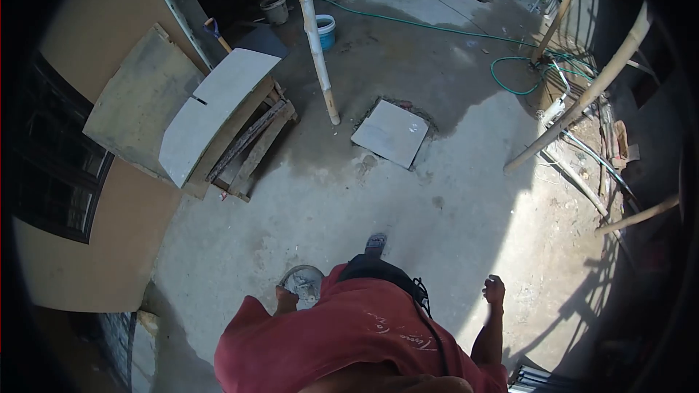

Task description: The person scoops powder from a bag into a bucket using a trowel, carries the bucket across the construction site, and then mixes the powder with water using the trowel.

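Note:
At the left side of my red shirt, my left hand [286, 298] is closed at the edge of a round bucket [309, 282]. Grey, lumpy material shows inside the bucket; whether my fingers grip its rim or a handle is hard to see. Out to the right, away from my body, hangs my right hand [494, 290]. Its fingers are loosely curled and partly apart, with nothing visible in them. One sandalled foot [376, 243] shows on the concrete floor [444, 218] ahead of me.
A square slab [392, 132] lies ahead. Bamboo poles [320, 58] stand nearby. Boards [218, 105] rest on a wooden stand at left. A blue bucket [325, 32], a grey bucket [274, 10] and a green hose [422, 23] are farther back. Debris [582, 160] lines the right.

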`<state>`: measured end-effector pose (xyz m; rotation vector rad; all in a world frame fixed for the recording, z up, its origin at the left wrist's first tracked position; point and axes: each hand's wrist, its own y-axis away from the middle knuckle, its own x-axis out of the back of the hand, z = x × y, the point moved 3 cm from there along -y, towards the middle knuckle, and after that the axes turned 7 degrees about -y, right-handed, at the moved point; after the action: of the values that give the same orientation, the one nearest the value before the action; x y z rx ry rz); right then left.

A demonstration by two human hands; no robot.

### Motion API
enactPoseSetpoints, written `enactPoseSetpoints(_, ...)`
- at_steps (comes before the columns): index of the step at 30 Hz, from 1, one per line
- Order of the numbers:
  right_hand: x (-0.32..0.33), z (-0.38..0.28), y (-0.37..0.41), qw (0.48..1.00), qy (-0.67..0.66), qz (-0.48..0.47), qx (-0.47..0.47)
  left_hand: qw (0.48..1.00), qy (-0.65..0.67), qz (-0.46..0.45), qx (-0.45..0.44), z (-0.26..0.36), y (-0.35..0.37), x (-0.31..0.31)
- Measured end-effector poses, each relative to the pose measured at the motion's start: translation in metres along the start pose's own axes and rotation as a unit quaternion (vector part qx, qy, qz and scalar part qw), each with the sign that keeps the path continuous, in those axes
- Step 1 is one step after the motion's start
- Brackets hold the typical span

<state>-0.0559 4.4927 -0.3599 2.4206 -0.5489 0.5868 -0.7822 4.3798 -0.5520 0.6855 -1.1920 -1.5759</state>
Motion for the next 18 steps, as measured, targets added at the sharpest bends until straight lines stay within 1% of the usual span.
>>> enactPoseSetpoints(1, -0.003, 0.038, -0.009, 0.995, -0.01, -0.025, -0.096, 1.0, 0.012, 0.016, 0.002, -0.004, 0.01, -0.021)
enactPoseSetpoints(2, -0.002, 0.063, -0.003, 0.983, -0.03, -0.046, -0.177, 0.999, 0.015, 0.031, -0.006, 0.003, 0.022, -0.042)
enactPoseSetpoints(3, -0.004, 0.082, -0.003, 0.959, -0.036, -0.076, -0.272, 0.999, 0.017, 0.033, -0.016, 0.021, 0.026, -0.085)
enactPoseSetpoints(4, -0.005, 0.099, -0.006, 0.938, -0.047, -0.083, -0.334, 0.999, 0.021, 0.031, -0.025, 0.036, 0.03, -0.137)
enactPoseSetpoints(5, -0.011, 0.105, -0.015, 0.917, -0.066, -0.08, -0.384, 0.999, 0.027, 0.035, -0.029, 0.042, 0.043, -0.185)
enactPoseSetpoints(6, -0.01, 0.104, -0.033, 0.897, -0.074, -0.078, -0.428, 0.998, 0.039, -0.008, -0.042, 0.044, 0.063, -0.249)
enactPoseSetpoints(7, -0.012, 0.098, -0.052, 0.885, -0.082, -0.074, -0.452, 0.996, 0.044, -0.061, -0.054, 0.048, 0.08, -0.29)
enactPoseSetpoints(8, -0.013, 0.087, -0.082, 0.879, -0.087, -0.069, -0.464, 0.996, 0.037, -0.056, -0.053, 0.05, 0.085, -0.326)
enactPoseSetpoints(10, -0.012, 0.061, -0.167, 0.878, -0.095, -0.065, -0.465, 0.997, 0.062, -0.01, -0.041, 0.039, 0.095, -0.405)
enactPoseSetpoints(11, -0.013, 0.04, -0.22, 0.881, -0.095, -0.063, -0.458, 0.995, 0.07, -0.043, -0.058, 0.038, 0.097, -0.442)
enactPoseSetpoints(12, -0.012, 0.015, -0.28, 0.891, -0.09, -0.058, -0.442, 0.995, 0.074, -0.044, -0.059, 0.035, 0.098, -0.479)
enactPoseSetpoints(13, -0.006, -0.03, -0.343, 0.91, -0.045, -0.066, -0.408, 0.994, 0.081, -0.039, -0.06, 0.037, 0.103, -0.515)
enactPoseSetpoints(14, 0.0, -0.056, -0.415, 0.92, -0.054, -0.067, -0.383, 0.994, 0.087, -0.036, -0.06, 0.04, 0.117, -0.555)
enactPoseSetpoints(15, 0.003, -0.09, -0.489, 0.948, -0.02, -0.084, -0.308, 0.995, 0.09, -0.015, -0.034, 0.041, 0.134, -0.595)
enactPoseSetpoints(16, 0.007, -0.14, -0.561, 0.962, -0.032, -0.083, -0.259, 0.994, 0.1, 0.025, -0.032, 0.043, 0.133, -0.63)
enactPoseSetpoints(17, 0.011, -0.204, -0.626, 0.981, 0.002, -0.065, -0.18, 0.996, 0.089, 0.014, -0.024, 0.049, 0.144, -0.669)
enactPoseSetpoints(18, 0.015, -0.27, -0.687, 0.994, -0.006, -0.044, -0.104, 0.996, 0.088, 0.011, -0.007, 0.039, 0.156, -0.693)
